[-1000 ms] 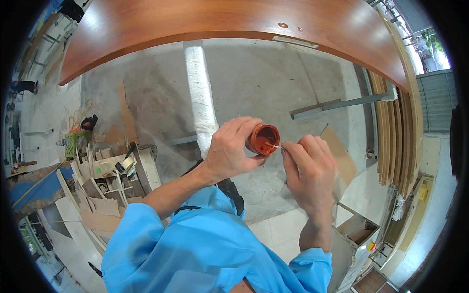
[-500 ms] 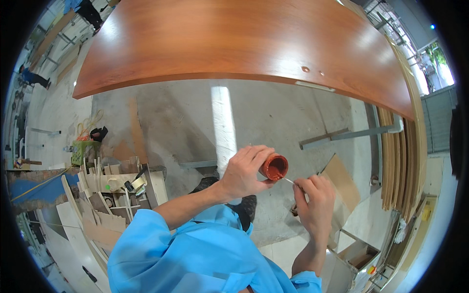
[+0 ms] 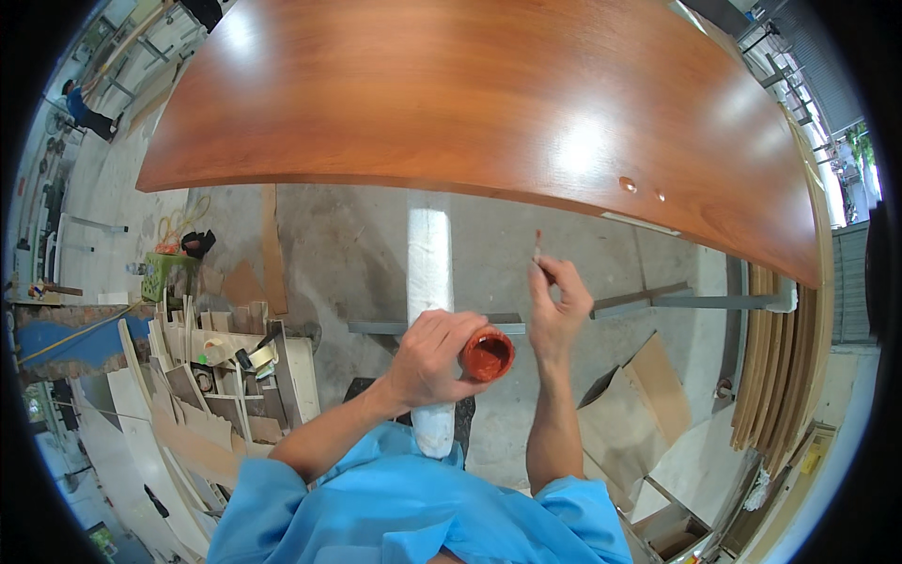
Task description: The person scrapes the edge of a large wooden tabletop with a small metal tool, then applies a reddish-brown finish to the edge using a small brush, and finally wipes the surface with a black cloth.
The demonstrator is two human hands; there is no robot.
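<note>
My left hand is wrapped round a small jar of red-brown paint, its open mouth facing up. In a pinch, my right hand holds a thin fine brush, whose tip is coloured red-brown. The brush points up and away from me, apart from the jar. Beyond both hands lies a large glossy brown wood-look door panel. Set in its near edge is a pale metal strip, with two small holes in the face close by. Neither hand touches the panel.
A white-wrapped bar runs beneath the panel towards me. Wood offcuts and a green basket are at left. Cardboard, a metal leg and stacked boards stand at right. Another person is far left.
The brush has come out of the jar, and my right hand has moved up, away from me. My left hand has shifted the jar down and left. The view has shifted slightly.
</note>
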